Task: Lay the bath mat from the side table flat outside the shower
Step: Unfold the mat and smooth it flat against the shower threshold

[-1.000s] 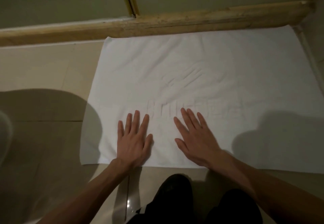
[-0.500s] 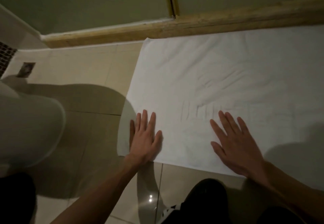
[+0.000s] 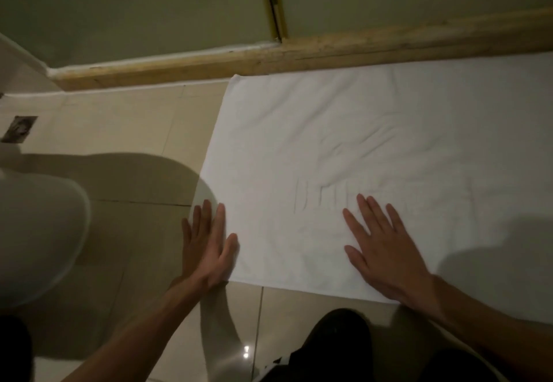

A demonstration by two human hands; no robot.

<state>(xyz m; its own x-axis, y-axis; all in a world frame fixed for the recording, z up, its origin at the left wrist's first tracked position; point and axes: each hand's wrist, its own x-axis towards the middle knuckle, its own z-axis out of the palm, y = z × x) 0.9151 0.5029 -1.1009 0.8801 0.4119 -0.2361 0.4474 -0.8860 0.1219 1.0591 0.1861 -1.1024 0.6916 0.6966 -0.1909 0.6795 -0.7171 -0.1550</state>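
The bath mat (image 3: 374, 142) is lying spread over the centre and right of the frame on the tiled floor (image 3: 119, 130), its far edge touching the wooden threshold (image 3: 329, 49). The left grip (image 3: 206, 244) is pressing flat across the mat's lower-left edge, fingers straight and holding nothing. The right grip (image 3: 383, 250) is pressing likewise near the lower hem. The mat is looking light, soft and crease-prone, so its corners and hems are probably offering the surest hold.

bath mat (image 3: 374, 130) cut off rt, embossed marks (image 3: 326, 199) unreadable, maybe lettering
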